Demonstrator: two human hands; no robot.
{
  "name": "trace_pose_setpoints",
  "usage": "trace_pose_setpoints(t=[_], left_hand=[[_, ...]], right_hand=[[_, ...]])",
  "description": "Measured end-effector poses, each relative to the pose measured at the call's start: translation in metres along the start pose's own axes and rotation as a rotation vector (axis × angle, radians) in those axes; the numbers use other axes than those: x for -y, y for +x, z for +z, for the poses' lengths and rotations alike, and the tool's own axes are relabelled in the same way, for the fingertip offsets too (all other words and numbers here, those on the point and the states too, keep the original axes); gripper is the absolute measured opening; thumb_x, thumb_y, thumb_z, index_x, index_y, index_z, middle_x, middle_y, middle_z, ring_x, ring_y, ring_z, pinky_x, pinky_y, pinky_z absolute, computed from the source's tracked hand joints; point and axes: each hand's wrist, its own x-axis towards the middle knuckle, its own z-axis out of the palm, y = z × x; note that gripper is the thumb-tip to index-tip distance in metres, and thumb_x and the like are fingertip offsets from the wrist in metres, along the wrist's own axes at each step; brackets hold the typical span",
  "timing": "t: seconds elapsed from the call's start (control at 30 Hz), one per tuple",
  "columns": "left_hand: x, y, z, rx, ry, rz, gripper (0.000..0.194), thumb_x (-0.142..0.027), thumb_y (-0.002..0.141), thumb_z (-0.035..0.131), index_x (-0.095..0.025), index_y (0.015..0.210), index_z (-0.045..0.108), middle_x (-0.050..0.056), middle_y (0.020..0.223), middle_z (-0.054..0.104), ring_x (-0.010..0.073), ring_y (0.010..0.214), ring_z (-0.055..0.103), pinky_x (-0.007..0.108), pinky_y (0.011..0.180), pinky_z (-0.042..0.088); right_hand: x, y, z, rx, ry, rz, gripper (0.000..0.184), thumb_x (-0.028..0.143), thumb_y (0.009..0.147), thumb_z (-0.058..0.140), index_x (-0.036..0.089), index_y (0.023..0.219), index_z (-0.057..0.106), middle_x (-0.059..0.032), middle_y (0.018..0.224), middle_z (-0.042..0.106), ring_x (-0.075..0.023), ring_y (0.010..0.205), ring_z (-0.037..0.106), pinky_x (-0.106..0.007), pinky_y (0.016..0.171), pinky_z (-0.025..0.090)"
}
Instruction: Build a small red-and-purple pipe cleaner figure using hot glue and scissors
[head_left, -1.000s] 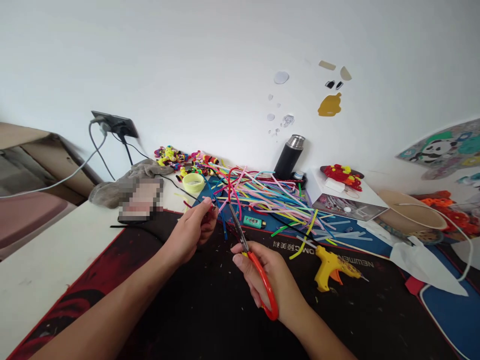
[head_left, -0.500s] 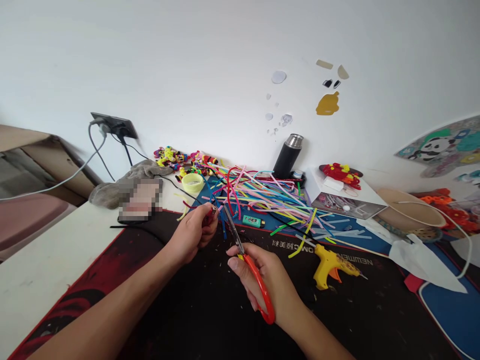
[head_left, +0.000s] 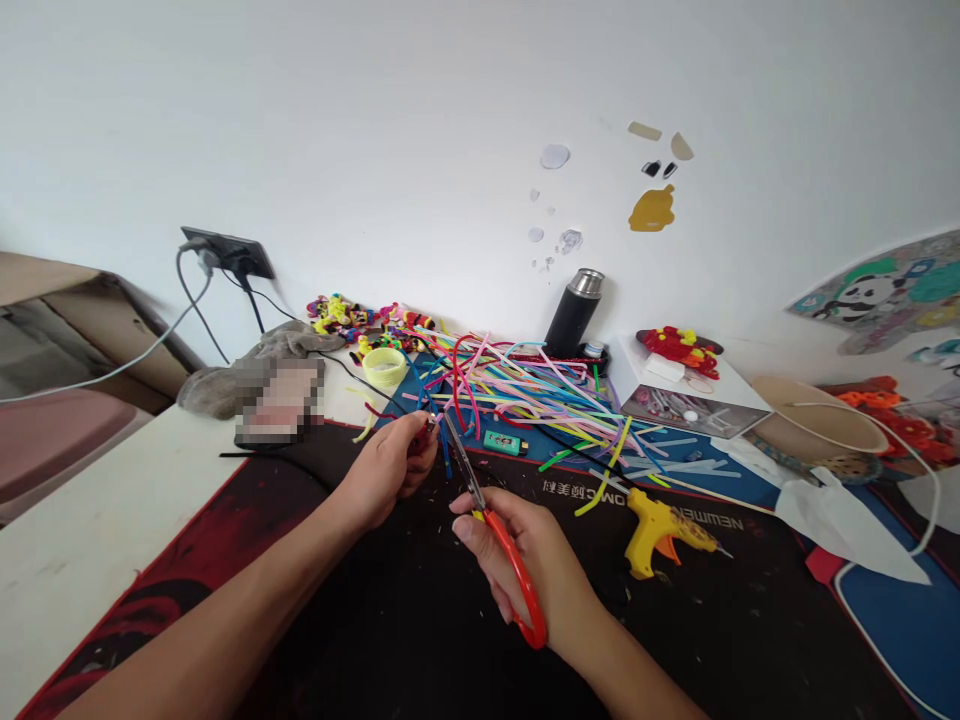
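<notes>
My left hand [head_left: 382, 472] is closed, pinching a small dark red pipe-cleaner piece [head_left: 424, 438] between thumb and fingers. Most of that piece is hidden by the fingers. In my right hand [head_left: 551, 560] is a pair of scissors [head_left: 514, 570] with orange-red handles, its blades pointing up and away. The blade tips lie just right of my left fingertips; whether they touch the red piece I cannot tell. Behind both hands spreads a loose pile of colourful pipe cleaners [head_left: 525, 385].
A yellow glue gun [head_left: 660, 530] lies right of my right hand on the black mat [head_left: 420, 620]. Beyond are a green lighter-like object [head_left: 505, 443], a pale yellow tape roll [head_left: 384, 367], a black flask [head_left: 574, 312] and a white box [head_left: 694, 400]. A pixelated phone-like shape [head_left: 277, 400] lies left.
Both hands keep almost the same pose. The scissors' tips have shifted slightly relative to my left fingers, and the view has moved a little.
</notes>
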Motion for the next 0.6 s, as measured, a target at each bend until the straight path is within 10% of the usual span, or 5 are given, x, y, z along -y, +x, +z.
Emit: trace_pose_setpoints(t=[0.6], left_hand=[[-0.001, 0.01, -0.012, -0.117, -0.12, 0.088, 0.047, -0.065, 0.092, 0.065, -0.025, 0.075, 0.046, -0.011, 0.055, 0.029, 0.0078, 0.044, 0.013, 0.019, 0.04, 0.012]], right_hand=[[-0.005, -0.002, 0.0, 0.022, -0.008, -0.024, 0.063, 0.076, 0.094, 0.073, 0.019, 0.122, 0.071, 0.0106, 0.053, 0.049, -0.0092, 0.036, 0.045, -0.018, 0.036, 0.034]])
